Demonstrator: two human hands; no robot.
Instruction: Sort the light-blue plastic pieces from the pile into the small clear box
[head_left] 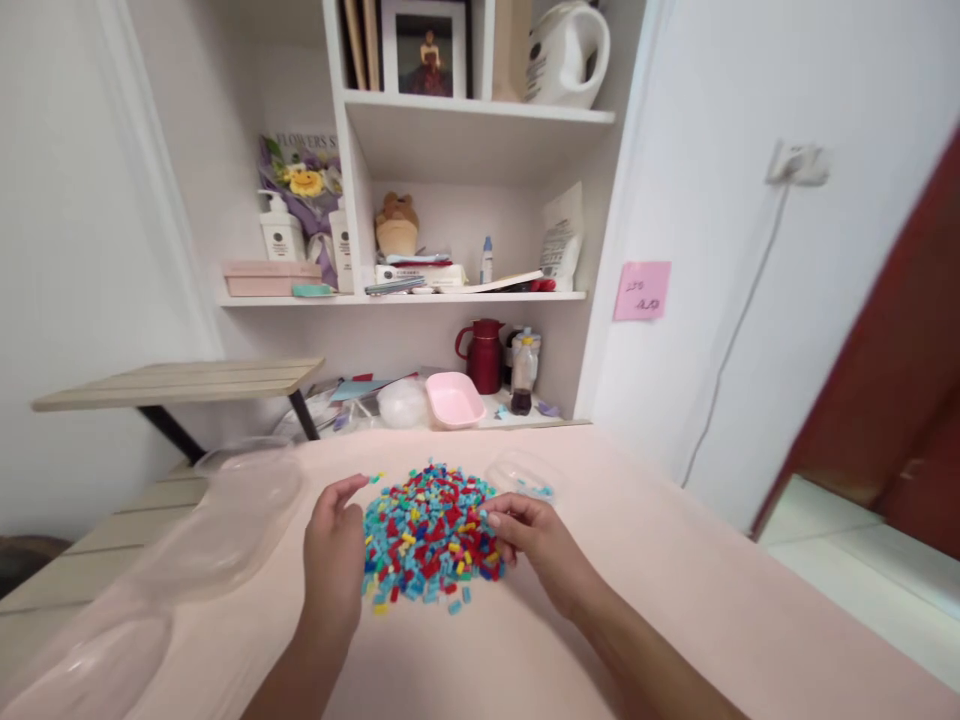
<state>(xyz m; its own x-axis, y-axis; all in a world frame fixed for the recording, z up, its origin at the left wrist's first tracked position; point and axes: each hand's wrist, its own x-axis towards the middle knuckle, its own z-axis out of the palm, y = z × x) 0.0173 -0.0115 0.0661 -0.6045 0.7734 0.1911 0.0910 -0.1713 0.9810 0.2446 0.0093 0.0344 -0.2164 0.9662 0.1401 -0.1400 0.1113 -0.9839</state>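
Note:
A heap of small building bricks (431,530) in light blue, red, yellow, green and dark blue lies on the pink tabletop. At the heap's left edge is my left hand (334,550), its index finger stretched out near a few green and yellow bricks (376,478); its other fingers are partly hidden. My right hand (536,545) is at the heap's right side, with thumb and index finger brought together in a pinch. Whatever sits between those fingertips is too small to make out. Behind that hand, a clear plastic tray (517,465) holds several light-blue bricks.
Clear plastic trays (247,510) lie along the table's left side, beside a slatted wooden shelf (180,385). At the back stand a pink basin (455,400), a red jug (484,355) and a bottle of dark liquid (523,380). White shelving (480,115) rises behind.

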